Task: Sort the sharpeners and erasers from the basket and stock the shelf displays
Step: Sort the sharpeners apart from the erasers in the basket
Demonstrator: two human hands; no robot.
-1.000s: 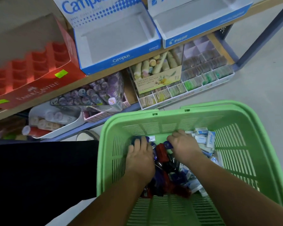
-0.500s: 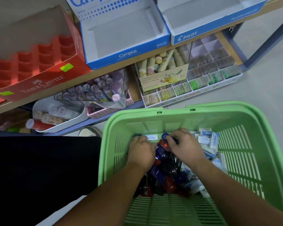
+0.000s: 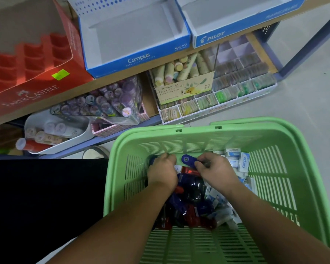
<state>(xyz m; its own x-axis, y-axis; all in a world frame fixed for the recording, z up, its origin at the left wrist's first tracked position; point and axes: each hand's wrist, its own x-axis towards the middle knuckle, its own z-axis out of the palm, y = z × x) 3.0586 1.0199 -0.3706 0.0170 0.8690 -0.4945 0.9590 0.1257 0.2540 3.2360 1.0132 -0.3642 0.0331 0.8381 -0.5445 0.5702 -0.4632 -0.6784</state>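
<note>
Right hand (image 3: pixel 216 171) pinches blue sharpener (image 3: pixel 189 161); left hand (image 3: pixel 163 172) seemingly closed

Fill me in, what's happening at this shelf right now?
A person is bent over a green basket on the floor, both hands in the heap of sharpeners and erasers. The right hand pinches a blue sharpener near the basket's far wall. The left hand is closed over something dark, though what exactly is hidden. White Campus erasers sit on the basket's right side. On the shelf above, the Campus display box and the Pilot display box look empty.
</note>
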